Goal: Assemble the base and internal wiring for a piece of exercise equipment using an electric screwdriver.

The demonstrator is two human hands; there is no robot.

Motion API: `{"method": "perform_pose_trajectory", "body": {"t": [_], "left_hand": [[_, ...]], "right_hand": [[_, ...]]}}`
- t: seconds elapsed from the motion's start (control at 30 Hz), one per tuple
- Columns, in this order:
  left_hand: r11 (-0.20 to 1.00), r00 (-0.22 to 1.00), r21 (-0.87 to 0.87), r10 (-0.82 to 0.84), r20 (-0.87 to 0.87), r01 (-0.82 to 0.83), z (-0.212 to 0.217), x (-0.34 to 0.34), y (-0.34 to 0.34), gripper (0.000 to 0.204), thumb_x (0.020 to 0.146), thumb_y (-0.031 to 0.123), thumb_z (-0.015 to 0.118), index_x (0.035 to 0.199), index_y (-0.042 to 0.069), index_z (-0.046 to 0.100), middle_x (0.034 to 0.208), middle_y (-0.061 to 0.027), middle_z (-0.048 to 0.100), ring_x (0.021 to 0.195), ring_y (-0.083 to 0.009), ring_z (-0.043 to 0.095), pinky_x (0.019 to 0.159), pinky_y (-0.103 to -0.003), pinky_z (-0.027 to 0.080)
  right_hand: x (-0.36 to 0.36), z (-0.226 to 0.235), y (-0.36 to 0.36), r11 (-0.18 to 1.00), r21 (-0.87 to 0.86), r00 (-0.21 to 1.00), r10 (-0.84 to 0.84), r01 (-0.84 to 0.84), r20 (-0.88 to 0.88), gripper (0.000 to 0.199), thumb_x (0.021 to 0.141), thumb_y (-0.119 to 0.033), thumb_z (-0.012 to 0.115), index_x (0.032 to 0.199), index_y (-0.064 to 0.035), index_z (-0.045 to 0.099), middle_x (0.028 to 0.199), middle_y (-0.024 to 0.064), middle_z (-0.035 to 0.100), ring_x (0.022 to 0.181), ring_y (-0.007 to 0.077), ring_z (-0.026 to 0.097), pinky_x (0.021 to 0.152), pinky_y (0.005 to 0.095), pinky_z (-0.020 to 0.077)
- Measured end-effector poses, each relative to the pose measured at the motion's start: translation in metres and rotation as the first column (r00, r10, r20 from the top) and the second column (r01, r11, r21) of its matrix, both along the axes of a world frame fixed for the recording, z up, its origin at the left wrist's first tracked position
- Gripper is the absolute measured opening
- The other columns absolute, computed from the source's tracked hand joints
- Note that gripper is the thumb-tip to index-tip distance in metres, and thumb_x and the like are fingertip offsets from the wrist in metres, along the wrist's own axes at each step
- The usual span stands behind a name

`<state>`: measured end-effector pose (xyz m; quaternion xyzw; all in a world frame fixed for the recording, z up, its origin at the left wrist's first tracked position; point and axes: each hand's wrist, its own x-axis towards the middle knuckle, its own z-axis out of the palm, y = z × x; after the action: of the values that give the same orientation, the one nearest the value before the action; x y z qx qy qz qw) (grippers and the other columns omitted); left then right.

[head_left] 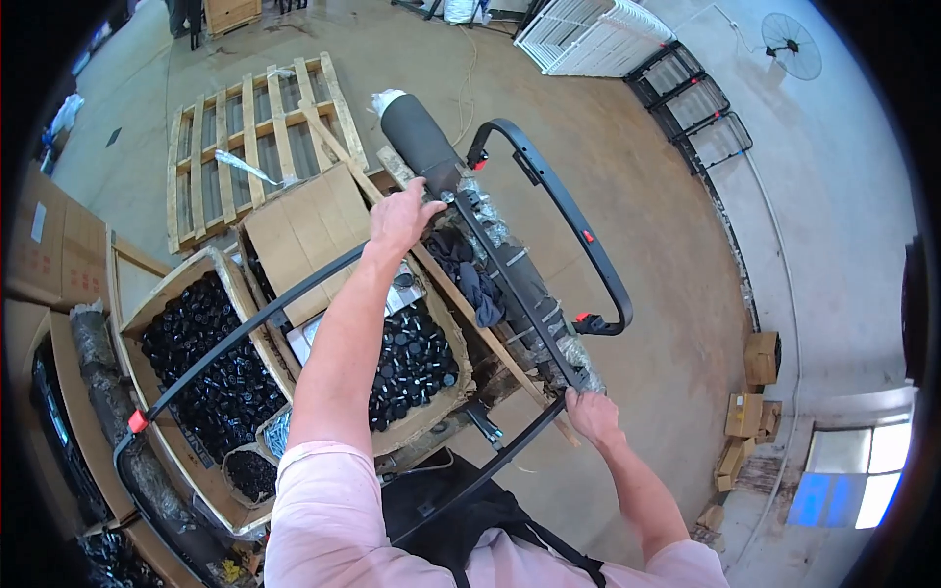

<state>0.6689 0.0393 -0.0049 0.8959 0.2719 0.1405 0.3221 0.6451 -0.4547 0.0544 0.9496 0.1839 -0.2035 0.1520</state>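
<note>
Black frame [513, 288] being held at two corners

Clock directions are being taken from the middle of the view. The frame is being spread across that middle, its crossbar slanting from about 11 to 4 o'clock over a long padded roll [417, 132]. Whether weight is being borne by the roll cannot be told.

At 10 to 11 o'clock, one corner is being grasped by the left hand [397, 220], fingers curled over the tube, thumb lying toward the crossbar. At 4 to 5 o'clock, the opposite corner is being gripped by the right hand [595, 416], fingers closed round the bar's end; their undersides are being hidden.

One side rail [314, 287] is being carried out toward a red fitting [137, 421] at 8 o'clock, above bins of black caps [201, 323]. The other rail [500, 459] is being brought back toward 6 o'clock, near the body. A curved black bar [571, 204] with red fittings is being seen at 2 o'clock; its join to the frame cannot be made out.

Step in hand, as judged: the frame is being supported and steadied by both hands. Any further shift is probably calling for both corners being moved together, with the far red-capped end being watched for snagging on the bins, and the padding being spared from scraping.
</note>
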Motion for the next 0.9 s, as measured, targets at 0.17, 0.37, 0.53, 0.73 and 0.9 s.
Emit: {"method": "perform_pose_trajectory", "body": {"t": [0.17,0.37,0.53,0.73,0.9], "left_hand": [[0.991,0.988,-0.112,0.092,0.120,-0.079,0.009,-0.001,-0.002,0.046,0.100,0.045,0.069,0.127,0.008,0.065,0.108,-0.0226,0.077,0.104,-0.0413,0.074,0.089,-0.051,0.057],[0.997,0.999,0.068,-0.041,0.020,0.039,0.012,0.019,-0.017,0.042,0.096,0.036,0.073,0.124,0.005,0.066,0.126,-0.0168,0.070,0.116,-0.0378,0.069,0.095,-0.048,0.056],[0.998,0.989,-0.039,0.060,0.134,-0.056,-0.001,-0.005,0.027,0.032,0.105,0.025,0.059,0.132,0.011,0.068,0.124,-0.0154,0.073,0.119,-0.0372,0.067,0.101,-0.045,0.054],[0.970,0.905,0.064,0.193,0.380,-0.233,0.021,-0.161,0.038,0.021,0.105,0.018,0.062,0.117,0.004,0.071,0.109,-0.0208,0.072,0.105,-0.0408,0.069,0.088,-0.047,0.056],[0.987,0.971,0.032,0.146,0.188,-0.155,0.030,-0.345,-0.076,0.012,0.101,0.013,0.066,0.106,0.003,0.072,0.092,-0.0190,0.071,0.085,-0.0400,0.070,0.074,-0.046,0.056]], "right_hand": [[-0.002,0.002,0.004,0.998,0.053,1.000,-0.018,0.017,0.025,0.065,0.108,-0.047,0.042,0.085,0.0027,0.078,0.086,0.0270,0.076,0.085,0.0440,0.076,0.081,0.0538,0.0610],[-0.003,0.003,-0.002,0.996,0.090,1.000,0.027,-0.027,0.009,0.068,0.109,-0.047,0.039,0.084,0.0030,0.076,0.084,0.0275,0.075,0.083,0.0479,0.074,0.082,0.0561,0.0598],[0.001,0.005,-0.003,0.997,0.073,1.000,0.023,-0.022,-0.004,0.064,0.107,-0.046,0.043,0.083,0.0024,0.077,0.086,0.0262,0.076,0.086,0.0447,0.075,0.081,0.0546,0.0601],[0.031,0.019,0.021,0.975,-0.027,0.968,0.215,-0.220,-0.131,0.061,0.107,-0.046,0.046,0.082,-0.0008,0.078,0.086,0.0277,0.074,0.087,0.0453,0.075,0.082,0.0545,0.0598],[0.102,0.029,0.169,0.641,0.304,0.708,0.655,-0.705,0.263,0.016,0.092,-0.012,0.058,0.102,-0.0061,0.069,0.081,0.0181,0.070,0.080,0.0403,0.072,0.070,0.0538,0.0579]]}}
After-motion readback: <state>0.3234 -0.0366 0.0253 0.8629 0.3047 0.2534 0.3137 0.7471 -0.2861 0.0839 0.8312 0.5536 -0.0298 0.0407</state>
